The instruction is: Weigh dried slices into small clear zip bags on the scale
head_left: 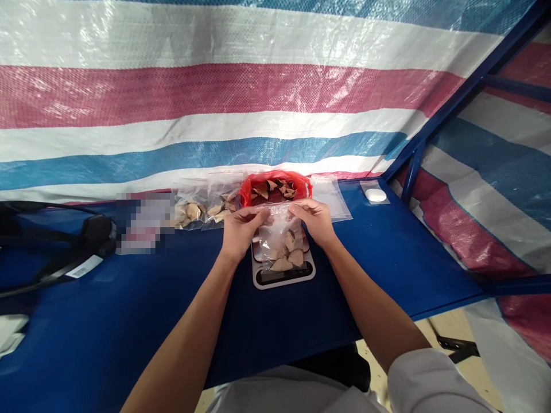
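Observation:
Between my two hands is a clear zip bag (275,244) with several tan, dried-looking slices in its lower part. My left hand (243,229) pinches the bag's top edge on the left, and my right hand (314,221) pinches the same edge on the right. Under the bag lies a white digital kitchen scale (259,281), its dark display strip partly covered; whether the bag rests on it I cannot tell. Just behind my hands stands an open red plastic bag (245,192) holding more pieces with dark edges.
Two filled zip bags (189,212) lie left of the red bag. Flat clear bags (333,198) lie to its right. A white rounded object (375,195) sits farther right on the blue table (379,246). Black straps (92,235) are at left. A striped tarp (215,86) hangs behind.

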The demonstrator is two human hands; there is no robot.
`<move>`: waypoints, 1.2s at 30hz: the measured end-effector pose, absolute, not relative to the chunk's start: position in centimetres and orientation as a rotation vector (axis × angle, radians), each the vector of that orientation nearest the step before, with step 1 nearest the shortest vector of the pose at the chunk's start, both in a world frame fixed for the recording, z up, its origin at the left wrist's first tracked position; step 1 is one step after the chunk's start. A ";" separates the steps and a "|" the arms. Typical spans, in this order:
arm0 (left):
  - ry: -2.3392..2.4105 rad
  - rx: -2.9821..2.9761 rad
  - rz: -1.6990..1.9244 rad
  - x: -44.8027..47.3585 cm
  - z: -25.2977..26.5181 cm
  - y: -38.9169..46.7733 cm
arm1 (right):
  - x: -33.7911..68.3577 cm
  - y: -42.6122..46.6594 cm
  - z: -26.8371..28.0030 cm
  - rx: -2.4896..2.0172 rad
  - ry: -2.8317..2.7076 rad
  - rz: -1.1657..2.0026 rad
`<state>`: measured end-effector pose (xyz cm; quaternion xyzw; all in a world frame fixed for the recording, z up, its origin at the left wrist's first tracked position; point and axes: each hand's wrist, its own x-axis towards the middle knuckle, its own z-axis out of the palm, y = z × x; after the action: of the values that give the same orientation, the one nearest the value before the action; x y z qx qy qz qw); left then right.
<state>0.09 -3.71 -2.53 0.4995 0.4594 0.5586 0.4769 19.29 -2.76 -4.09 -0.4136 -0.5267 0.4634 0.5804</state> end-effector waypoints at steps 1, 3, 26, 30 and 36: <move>1.115 1.226 1.358 0.1 -2.6 -3.7 | 19.2 -2.9 -4.0 -0.983 -1.227 1.085; 1.086 1.248 1.357 0.1 -2.7 -3.8 | 19.2 -3.1 -3.9 -1.024 -1.220 1.099; 1.078 1.324 1.395 0.4 -2.9 -3.8 | 18.7 -3.3 -4.1 -1.063 -1.325 1.092; 1.088 1.329 1.408 0.4 -3.0 -3.8 | 18.8 -3.3 -4.2 -1.067 -1.316 1.114; 1.122 1.346 1.361 0.4 -2.5 -4.0 | 18.8 -3.3 -4.1 -1.064 -1.378 1.094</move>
<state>0.41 -4.02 -2.49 0.5433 0.4529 0.5492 0.4451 18.81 -3.33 -4.13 -0.4432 -0.5738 0.4554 0.5166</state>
